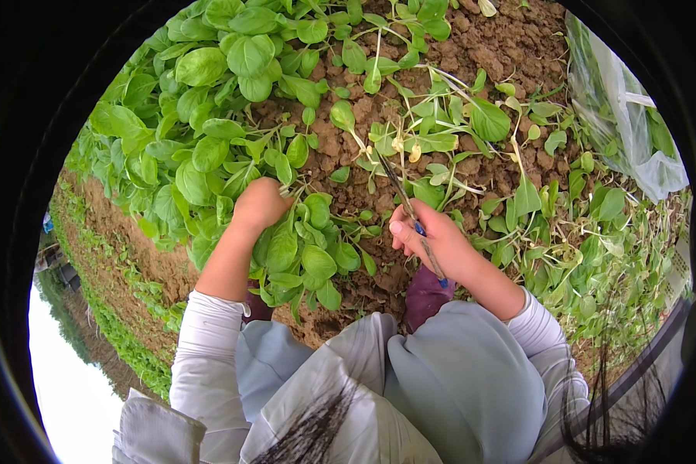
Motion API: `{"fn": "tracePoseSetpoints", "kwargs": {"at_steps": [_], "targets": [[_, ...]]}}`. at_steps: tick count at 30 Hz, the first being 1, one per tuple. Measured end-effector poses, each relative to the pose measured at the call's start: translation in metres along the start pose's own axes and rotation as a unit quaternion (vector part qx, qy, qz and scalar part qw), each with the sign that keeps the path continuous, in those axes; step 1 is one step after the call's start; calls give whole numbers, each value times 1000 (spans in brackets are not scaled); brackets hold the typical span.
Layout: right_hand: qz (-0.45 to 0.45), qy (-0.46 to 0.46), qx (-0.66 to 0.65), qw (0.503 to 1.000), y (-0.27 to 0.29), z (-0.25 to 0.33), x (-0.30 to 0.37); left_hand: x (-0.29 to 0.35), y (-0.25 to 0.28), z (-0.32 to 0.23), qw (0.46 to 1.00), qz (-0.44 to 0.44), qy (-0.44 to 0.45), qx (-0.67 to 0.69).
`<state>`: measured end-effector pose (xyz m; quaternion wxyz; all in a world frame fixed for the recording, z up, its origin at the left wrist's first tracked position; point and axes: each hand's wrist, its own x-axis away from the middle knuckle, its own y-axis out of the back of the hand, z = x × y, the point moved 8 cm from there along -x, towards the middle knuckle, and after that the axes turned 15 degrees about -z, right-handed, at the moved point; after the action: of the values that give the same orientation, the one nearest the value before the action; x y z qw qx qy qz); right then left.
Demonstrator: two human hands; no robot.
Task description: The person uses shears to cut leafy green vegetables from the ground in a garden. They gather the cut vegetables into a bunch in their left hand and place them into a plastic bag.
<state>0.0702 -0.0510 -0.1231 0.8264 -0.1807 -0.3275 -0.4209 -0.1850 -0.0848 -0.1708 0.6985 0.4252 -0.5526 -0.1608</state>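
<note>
Tool (397, 185): long axis diagonal, tip forward-left, in right hand (447, 237); left hand (260, 206) clasps greens (317, 261).

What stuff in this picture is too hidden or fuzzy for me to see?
All in the head view:
Fingertips of the left hand: hidden by the hand itself and the leafy plants.
Stem bases beside that hand: covered by leaves.
Right side of the plastic bag: cut off by the picture's round edge.
Blue thing at far left: too small.
</note>
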Motion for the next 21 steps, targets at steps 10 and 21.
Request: {"fn": "tracePoseSetpoints", "kwargs": {"at_steps": [10, 21], "targets": [[3, -9, -7, 1000, 0, 1, 3, 7, 18, 4, 988, 33, -16, 149], [-1, 46, 20, 999, 0, 11, 4, 58, 100, 1, 929, -16, 77, 360]]}}
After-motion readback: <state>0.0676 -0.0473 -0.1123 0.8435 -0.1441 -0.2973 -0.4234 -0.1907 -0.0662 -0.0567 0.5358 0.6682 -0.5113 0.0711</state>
